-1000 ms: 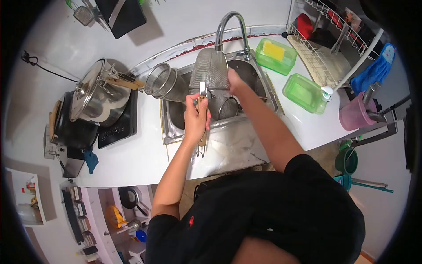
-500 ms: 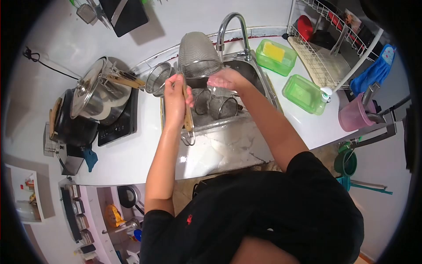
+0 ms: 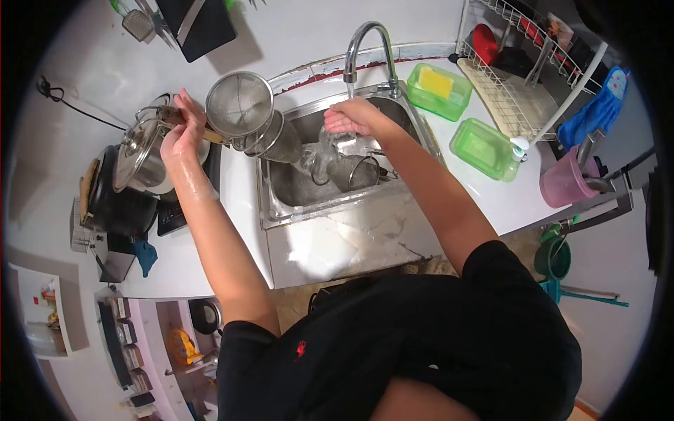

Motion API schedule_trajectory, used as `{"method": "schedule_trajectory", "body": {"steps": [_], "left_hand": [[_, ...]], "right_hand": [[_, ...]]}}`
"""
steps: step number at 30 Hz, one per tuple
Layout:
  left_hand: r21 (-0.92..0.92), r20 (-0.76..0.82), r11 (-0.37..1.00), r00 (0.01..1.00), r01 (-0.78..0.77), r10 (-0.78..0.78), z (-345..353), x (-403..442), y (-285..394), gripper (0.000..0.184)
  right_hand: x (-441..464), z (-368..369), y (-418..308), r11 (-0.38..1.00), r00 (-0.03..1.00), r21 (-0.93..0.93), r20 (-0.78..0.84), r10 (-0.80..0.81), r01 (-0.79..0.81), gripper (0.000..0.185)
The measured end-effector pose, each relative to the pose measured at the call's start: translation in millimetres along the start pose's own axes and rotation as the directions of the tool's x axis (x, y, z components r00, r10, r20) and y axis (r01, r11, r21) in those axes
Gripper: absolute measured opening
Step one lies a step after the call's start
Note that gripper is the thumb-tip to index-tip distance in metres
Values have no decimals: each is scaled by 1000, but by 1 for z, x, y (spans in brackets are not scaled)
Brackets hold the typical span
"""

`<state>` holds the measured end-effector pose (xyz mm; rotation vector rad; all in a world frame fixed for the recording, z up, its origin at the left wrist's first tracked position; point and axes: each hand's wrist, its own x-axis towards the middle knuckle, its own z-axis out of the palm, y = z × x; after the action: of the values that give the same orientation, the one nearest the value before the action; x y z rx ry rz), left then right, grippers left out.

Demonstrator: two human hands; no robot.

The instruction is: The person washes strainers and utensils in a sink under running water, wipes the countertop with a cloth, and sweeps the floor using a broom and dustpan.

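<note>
My left hand (image 3: 184,132) is at the left of the sink, its fingers around the wooden handle of a mesh strainer (image 3: 240,105). The strainer's round bowl faces up, above other strainers (image 3: 277,139) at the sink's left edge; their handles lie close to my hand. Under the running faucet (image 3: 368,52), my right hand (image 3: 353,117) is held out flat and slightly cupped, holding nothing, with water flowing over it. Below it in the metal sink (image 3: 291,194) lies a small strainer (image 3: 351,172), partly covered by splashing water.
A steel pot (image 3: 144,158) with a glass lid and a black pot (image 3: 116,200) stand left, beside an induction cooker. Right of the sink are a green container with a yellow sponge (image 3: 437,83), another green container (image 3: 484,149), a dish rack (image 3: 530,105) and a pink pitcher (image 3: 565,179).
My left hand has moved left with the strainer, away from above the sink. The strainer's bowl has swung from beside the faucet to the sink's left edge. My right hand stays near the faucet.
</note>
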<state>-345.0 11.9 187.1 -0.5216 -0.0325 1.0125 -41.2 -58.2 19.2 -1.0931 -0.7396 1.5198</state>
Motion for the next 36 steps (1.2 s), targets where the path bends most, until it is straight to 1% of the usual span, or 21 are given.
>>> {"method": "schedule_trajectory", "body": {"steps": [3, 4, 5, 7, 8, 11, 13, 14, 15, 16, 18, 21, 23, 25, 28, 30, 31, 32, 33, 35, 36], "left_hand": [[-76, 7, 996, 998, -57, 57, 4, 5, 1, 26], [-103, -17, 994, 999, -33, 31, 6, -2, -1, 28], [-77, 30, 997, 1000, -3, 5, 4, -5, -5, 33], [-22, 119, 998, 992, 53, -50, -5, -15, -23, 60], [15, 104, 994, 989, 104, -105, -10, -22, -35, 26], [164, 130, 967, 967, 197, -219, -40, -42, -67, 28], [315, 74, 927, 969, 202, -236, -61, -52, -89, 33], [376, 64, 891, 952, 254, -298, -72, -45, -85, 35], [435, 50, 848, 932, 303, -358, -87, -34, -77, 37], [421, -7, 836, 923, 352, -385, -98, -28, -77, 37], [435, -106, 817, 922, 379, -371, -124, -18, -80, 27], [548, -229, 726, 909, 416, -349, -174, 16, -64, 19], [556, -275, 672, 871, 490, -408, -199, 27, -60, 20], [592, -346, 626, 861, 508, -372, -211, 25, -65, 21], [687, -346, 533, 867, 494, -357, -211, 21, -72, 23], [829, -259, 424, 923, 364, -285, -200, 18, -76, 24], [886, -207, 362, 945, 290, -252, -192, 16, -77, 25], [937, -122, 288, 960, 195, -252, -182, 15, -75, 26], [964, -76, 242, 986, 112, -151, -163, 6, -81, 26], [928, 6, 366, 980, 68, -197, -127, -3, -73, 26], [842, 35, 538, 991, 41, -132, -106, -10, -75, 27]], "right_hand": [[2, -8, 0, 1000, 1000, 26, 8, -6, 6, 30], [3, -13, 1, 999, 1000, 46, 7, -10, 10, 31], [5, -17, 4, 998, 1000, 67, 7, -14, 13, 31], [2, -18, 6, 995, 999, 98, -41, -17, 21, 31], [0, -18, 6, 993, 998, 114, -66, -20, 27, 31], [-2, -26, 10, 947, 995, 321, -88, 46, -16, 28], [-7, -28, 3, 921, 995, 388, -90, 48, -9, 26], [-10, -28, -1, 907, 995, 420, -89, 50, -8, 25], [-10, -31, -4, 937, 992, 348, -125, 30, 16, 25], [-7, -35, -9, 961, 987, 272, -159, 7, 37, 24], [-10, -47, -15, 994, 972, 87, -232, -44, 66, 23], [-25, -45, -35, 997, 955, -44, -288, -67, 56, 20], [-27, -37, -40, 996, 993, -54, -99, -72, 67, 23], [-29, -23, -42, 994, 987, -57, 138, -81, 90, 26], [-32, -9, -46, 993, 945, -111, 326, 1, 37, 27], [-23, -10, -40, 958, 964, -137, 127, -234, 250, 26], [-19, -12, -38, 922, 937, -167, 31, -349, 349, 26], [-22, -22, -38, 812, 872, -368, -8, -490, 453, 20], [-21, -32, -35, 823, 845, -328, -115, -523, 464, 19], [-10, -57, -20, 833, 762, -249, -336, -553, 495, 18], [-6, -71, -12, 774, 769, -503, -291, -570, 384, 20]]}}
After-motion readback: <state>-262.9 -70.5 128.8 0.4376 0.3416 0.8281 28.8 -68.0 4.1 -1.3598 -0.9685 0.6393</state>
